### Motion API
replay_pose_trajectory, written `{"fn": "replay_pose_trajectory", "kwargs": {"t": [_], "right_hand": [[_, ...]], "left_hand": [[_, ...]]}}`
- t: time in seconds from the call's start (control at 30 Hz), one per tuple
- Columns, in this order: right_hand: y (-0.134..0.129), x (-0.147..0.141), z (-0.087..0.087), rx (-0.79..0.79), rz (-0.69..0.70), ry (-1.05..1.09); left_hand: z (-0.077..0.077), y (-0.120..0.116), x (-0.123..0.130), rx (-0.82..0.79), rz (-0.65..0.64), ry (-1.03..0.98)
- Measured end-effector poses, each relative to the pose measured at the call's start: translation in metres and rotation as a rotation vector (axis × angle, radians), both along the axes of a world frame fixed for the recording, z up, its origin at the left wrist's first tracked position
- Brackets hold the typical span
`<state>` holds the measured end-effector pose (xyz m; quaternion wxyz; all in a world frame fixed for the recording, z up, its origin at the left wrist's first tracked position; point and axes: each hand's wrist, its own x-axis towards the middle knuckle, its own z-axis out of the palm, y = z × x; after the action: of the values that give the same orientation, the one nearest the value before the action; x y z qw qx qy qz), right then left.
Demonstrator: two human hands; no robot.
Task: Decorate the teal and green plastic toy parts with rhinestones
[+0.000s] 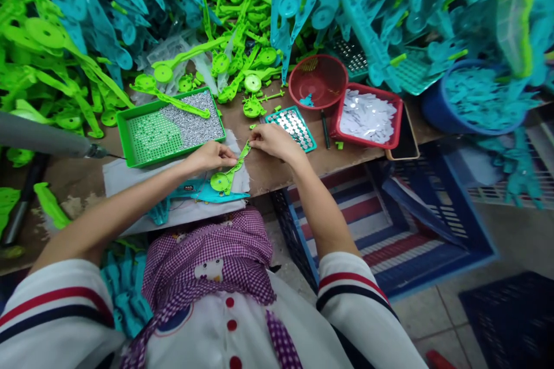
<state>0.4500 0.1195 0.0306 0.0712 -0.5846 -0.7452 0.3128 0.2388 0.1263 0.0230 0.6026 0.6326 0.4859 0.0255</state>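
Observation:
A bright green plastic part [221,182], with a round disc end and a slim arm, stretches between my hands above a grey-white cloth [119,176]. My left hand [215,157] is closed, its fingertips pinching at the middle of the arm. At the arm's upper end, the fingers of my right hand [273,141] are pinched together on it. Any tiny piece between the fingertips is hidden. Just below, a teal plastic part [208,191] lies flat on the cloth, near the table edge, partly covered by the green disc.
A green tray [151,138] of small metal pieces stands behind my left hand. Right of my right hand are a teal tray [309,144] of round silver discs, a red bowl [318,83] and a red basket [400,121] of white pieces. An electric screwdriver [90,149] points in from the left.

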Motion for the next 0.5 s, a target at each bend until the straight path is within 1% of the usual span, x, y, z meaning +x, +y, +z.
{"fn": "replay_pose_trajectory", "kwargs": {"t": [0.13,0.3,0.4,0.5], "right_hand": [[0.000,0.000,0.000,-0.012,-0.003,-0.009],[-0.001,0.000,0.003,-0.019,0.000,-0.022],[-0.002,-0.001,0.005,-0.027,-0.005,-0.034],[-0.002,-0.001,0.006,-0.029,-0.007,-0.034]], "left_hand": [[0.000,-0.002,0.001,0.014,0.011,0.027],[0.000,0.002,0.005,0.026,-0.040,0.060],[0.001,0.005,0.004,0.080,-0.091,0.074],[0.004,0.009,0.005,0.186,-0.165,0.102]]}}
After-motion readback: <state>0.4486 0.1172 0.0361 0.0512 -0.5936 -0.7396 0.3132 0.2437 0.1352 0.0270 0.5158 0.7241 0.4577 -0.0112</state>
